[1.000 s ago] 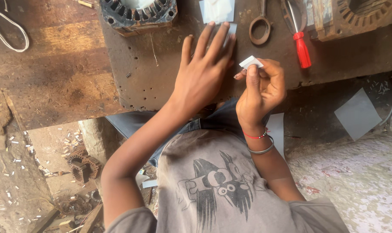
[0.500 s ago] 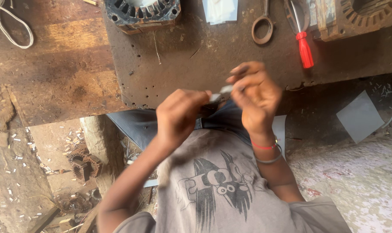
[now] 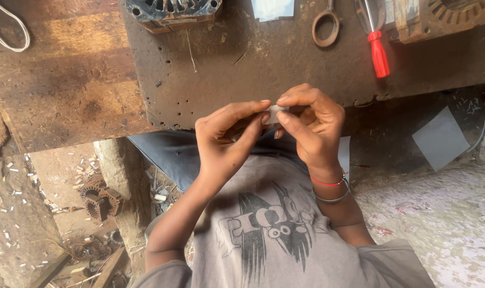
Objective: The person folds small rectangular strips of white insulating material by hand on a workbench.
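My left hand (image 3: pixel 229 136) and my right hand (image 3: pixel 309 125) meet just in front of the workbench edge, above my lap. Both pinch a small white folded paper slip (image 3: pixel 275 113) between thumb and fingertips; most of the slip is hidden by my fingers. My right wrist wears a red thread and a metal bangle. A grey printed shirt covers my chest below the hands.
On the dark metal-topped workbench (image 3: pixel 242 64) lie a red-handled screwdriver (image 3: pixel 378 53), scissors (image 3: pixel 326 26), a pale paper sheet (image 3: pixel 273 9) and two motor stators (image 3: pixel 173 10) (image 3: pixel 450 16). A grey sheet (image 3: pixel 441 138) lies on the floor at right; scrap parts (image 3: pixel 98 200) at left.
My left hand lifted off the workbench and came to the right hand. Both hands drew back toward my body and now pinch the white slip together.
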